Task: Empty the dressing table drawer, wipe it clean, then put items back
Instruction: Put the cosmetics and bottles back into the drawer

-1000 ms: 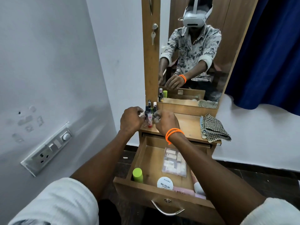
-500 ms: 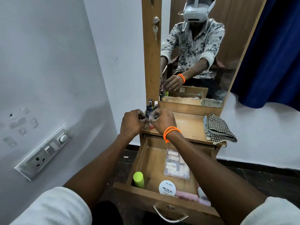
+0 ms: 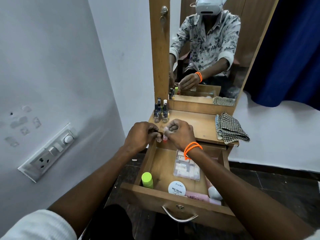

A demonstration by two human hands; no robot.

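The wooden drawer (image 3: 173,199) stands pulled open under the dressing table top (image 3: 199,123). In it lie a green-capped bottle (image 3: 147,179), a clear plastic box (image 3: 187,169), a white nail polish tub (image 3: 177,187), a pink pack (image 3: 199,198) and a white item (image 3: 214,193). My left hand (image 3: 140,135) and right hand (image 3: 180,134) meet at the top's front left edge. Their fingers pinch small nail polish bottles, one of them pink (image 3: 164,138). Several dark-capped nail polish bottles (image 3: 161,113) stand behind the hands.
A folded checked cloth (image 3: 230,129) lies on the right end of the table top. The mirror (image 3: 207,49) rises behind it, a wall socket panel (image 3: 46,153) is on the left wall, and a blue curtain (image 3: 285,49) hangs at the right.
Both hands have drawn back from the bottle cluster toward the front edge of the top, with the small bottles still between them. The cluster now stands uncovered behind them.
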